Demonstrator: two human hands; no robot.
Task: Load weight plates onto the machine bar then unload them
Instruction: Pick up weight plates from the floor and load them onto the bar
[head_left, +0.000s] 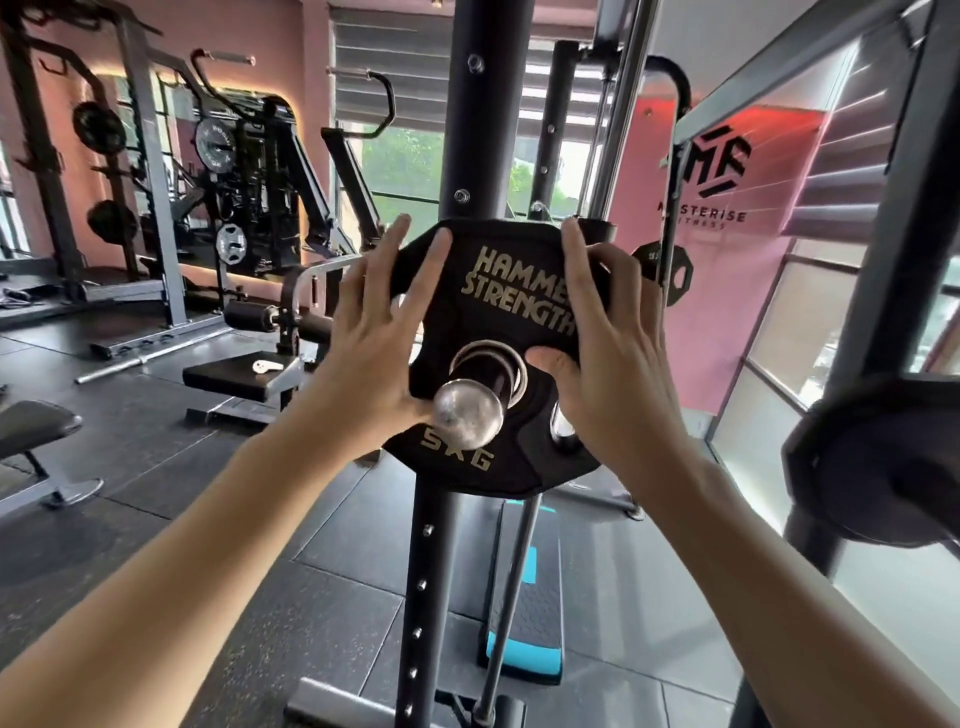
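Between the left hand (371, 332) and right hand (610, 353) sits a black weight plate (498, 312) with pale gold lettering reading "HAMMER STRENGTH" and "5KG". A shiny silver bar (467, 413) pokes through its centre. Behind the hands rises a black upright post (480, 114) dotted with silver bolts. Below the hands, the floor (171, 499) is dark grey, speckled rubber tile, with a black and bright blue step platform (530, 613). Beyond the right hand, a pink wall (727, 291) carries a black logo.
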